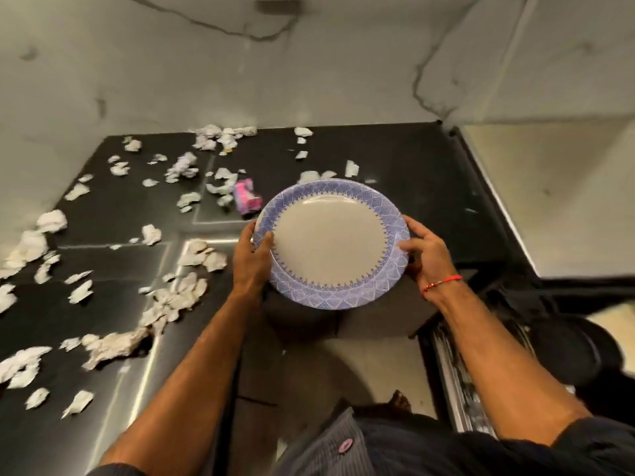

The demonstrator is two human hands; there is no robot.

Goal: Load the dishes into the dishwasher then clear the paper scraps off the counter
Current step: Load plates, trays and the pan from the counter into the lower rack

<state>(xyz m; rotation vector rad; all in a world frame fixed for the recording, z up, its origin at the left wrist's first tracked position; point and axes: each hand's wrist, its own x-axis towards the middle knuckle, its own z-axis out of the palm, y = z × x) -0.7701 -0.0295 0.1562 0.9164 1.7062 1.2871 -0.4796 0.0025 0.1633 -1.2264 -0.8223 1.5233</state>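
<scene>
- While both hands grip it, a round plate point(331, 243) with a smooth grey centre and a blue patterned rim sits between them above the near edge of the worktop point(412, 159), face up and tilted a little.
- Left hand point(252, 259) curls round the plate's left rim, thumb on top.
- Right hand point(424, 250) holds the right rim, thumb pressed on the blue border; a red thread circles that wrist.
- Crumpled white paper scraps point(178, 293) litter the glossy black worktop to the left.
- A pink wrapper point(245, 195) lies just beyond the plate.
</scene>
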